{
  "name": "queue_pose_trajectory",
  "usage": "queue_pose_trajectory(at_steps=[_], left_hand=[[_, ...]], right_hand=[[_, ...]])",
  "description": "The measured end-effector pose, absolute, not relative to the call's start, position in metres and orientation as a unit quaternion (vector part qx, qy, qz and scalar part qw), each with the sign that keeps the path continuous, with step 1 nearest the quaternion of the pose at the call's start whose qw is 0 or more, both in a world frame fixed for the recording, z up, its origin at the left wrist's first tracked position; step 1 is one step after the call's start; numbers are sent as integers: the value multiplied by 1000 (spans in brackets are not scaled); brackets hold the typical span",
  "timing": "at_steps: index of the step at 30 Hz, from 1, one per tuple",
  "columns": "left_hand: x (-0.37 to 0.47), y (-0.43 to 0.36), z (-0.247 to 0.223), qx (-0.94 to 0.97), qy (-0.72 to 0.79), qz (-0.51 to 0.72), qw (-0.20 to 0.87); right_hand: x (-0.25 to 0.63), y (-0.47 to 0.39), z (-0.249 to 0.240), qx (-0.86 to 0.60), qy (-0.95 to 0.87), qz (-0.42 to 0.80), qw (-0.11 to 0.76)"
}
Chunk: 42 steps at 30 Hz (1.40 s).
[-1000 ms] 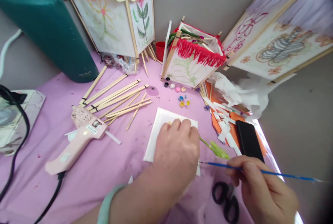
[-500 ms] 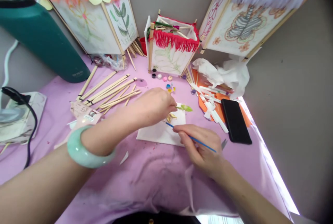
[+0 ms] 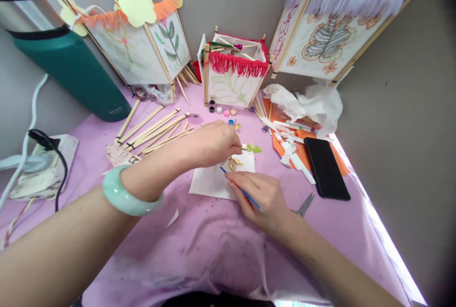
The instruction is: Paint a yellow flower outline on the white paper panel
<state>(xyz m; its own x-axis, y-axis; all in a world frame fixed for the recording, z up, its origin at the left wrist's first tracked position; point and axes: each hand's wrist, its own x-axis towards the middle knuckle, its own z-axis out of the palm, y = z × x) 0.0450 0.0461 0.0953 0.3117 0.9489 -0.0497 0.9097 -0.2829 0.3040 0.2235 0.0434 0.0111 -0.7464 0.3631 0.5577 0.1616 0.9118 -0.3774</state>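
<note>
My left hand (image 3: 218, 144) pinches a small green leafy piece (image 3: 253, 148) above the far edge of a white sheet (image 3: 210, 184). Beneath that hand, a gold, petal-like shape (image 3: 233, 162) shows on the sheet. My right hand (image 3: 259, 198) grips a thin blue brush (image 3: 249, 197), its tip over the sheet just left of the gold shape. Part of the sheet is hidden by my hands. Small paint pots, among them a pink one (image 3: 227, 113) and a blue one (image 3: 231, 122), stand just beyond my left hand.
Wooden sticks (image 3: 153, 129) and a green bottle (image 3: 81, 74) are at the left. Behind stands a red-fringed paper lantern (image 3: 231, 81), with larger ones either side. Rightward lie paper strips (image 3: 294, 157), a black phone (image 3: 327, 168) and scissors (image 3: 305, 205). A power strip (image 3: 67, 155) sits far left.
My right hand has moved left with the brush, uncovering more of the scissors. The left hand stays nearly in place with the leafy piece. The view has shifted slightly.
</note>
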Motion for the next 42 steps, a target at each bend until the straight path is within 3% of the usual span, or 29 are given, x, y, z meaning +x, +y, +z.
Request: queue_pose_trajectory(at_steps=[42], left_hand=[[46,46,99,807,575,57,123]], right_hand=[[224,47,17,-160,-916,142,339]])
